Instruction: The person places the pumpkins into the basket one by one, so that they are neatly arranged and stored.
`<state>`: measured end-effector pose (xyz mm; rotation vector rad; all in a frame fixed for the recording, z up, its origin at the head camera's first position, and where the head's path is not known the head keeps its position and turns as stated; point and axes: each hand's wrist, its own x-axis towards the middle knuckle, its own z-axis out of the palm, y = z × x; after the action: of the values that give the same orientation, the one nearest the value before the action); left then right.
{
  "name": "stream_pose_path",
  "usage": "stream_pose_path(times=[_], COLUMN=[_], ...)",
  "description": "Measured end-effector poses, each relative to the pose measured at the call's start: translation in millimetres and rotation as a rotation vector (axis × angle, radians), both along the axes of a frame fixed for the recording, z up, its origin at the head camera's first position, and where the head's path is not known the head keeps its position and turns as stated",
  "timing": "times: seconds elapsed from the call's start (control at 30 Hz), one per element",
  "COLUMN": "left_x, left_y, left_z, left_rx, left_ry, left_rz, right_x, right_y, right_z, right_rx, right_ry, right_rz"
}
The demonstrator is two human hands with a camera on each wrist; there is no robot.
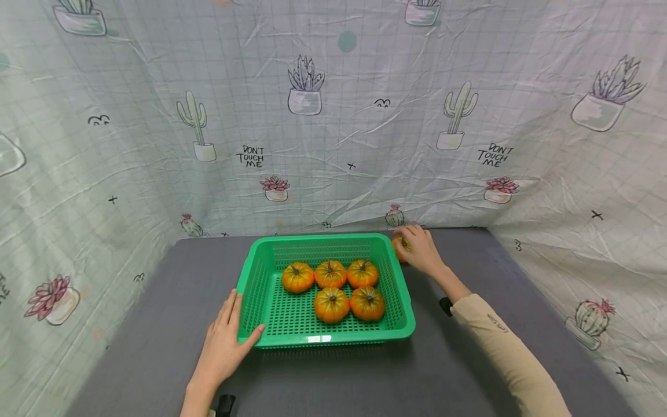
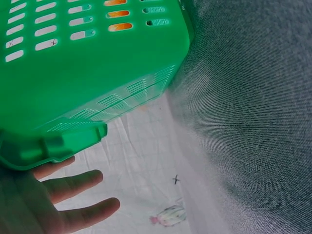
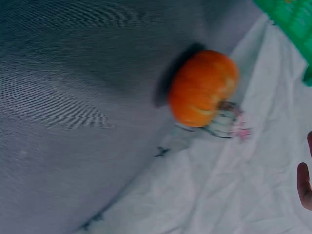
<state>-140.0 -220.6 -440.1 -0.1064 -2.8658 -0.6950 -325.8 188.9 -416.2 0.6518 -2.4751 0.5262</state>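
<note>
A green plastic basket (image 1: 333, 339) holds several small orange pumpkins (image 1: 332, 305), grouped toward its middle and right. My left hand (image 1: 223, 341) is at the basket's front left corner, its fingers along the outside and the thumb at the rim. From the left wrist, those fingers (image 2: 83, 214) look straight and spread below the green rim. Beyond the basket's right side, one more pumpkin (image 3: 202, 87) sits on the table. Over it in the head view is my right hand (image 1: 421, 249), while the right wrist view shows its fingertips (image 3: 304, 183) apart from the pumpkin.
A dark grey cloth-like surface (image 1: 172, 324) lies beneath everything. Behind and on both sides hangs a pale curtain (image 1: 333, 139) printed with cacti and potted plants, meeting the table's back edge just behind the basket.
</note>
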Motion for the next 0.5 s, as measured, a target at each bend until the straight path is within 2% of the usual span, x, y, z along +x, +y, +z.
stream_pose_path(times=[0.2, 0.5], left_x=[-0.9, -0.6], left_y=[-0.3, 0.4], left_z=[0.3, -1.1], left_rx=[-0.003, -0.001], left_ry=[0.009, -0.001], left_rz=[0.005, 0.008], right_x=[-10.2, -24.6], right_y=[9, 17], right_z=[-16.8, -39.7], right_rx=[-0.028, 0.034], right_ry=[-0.06, -0.207], right_rz=[-0.059, -0.157])
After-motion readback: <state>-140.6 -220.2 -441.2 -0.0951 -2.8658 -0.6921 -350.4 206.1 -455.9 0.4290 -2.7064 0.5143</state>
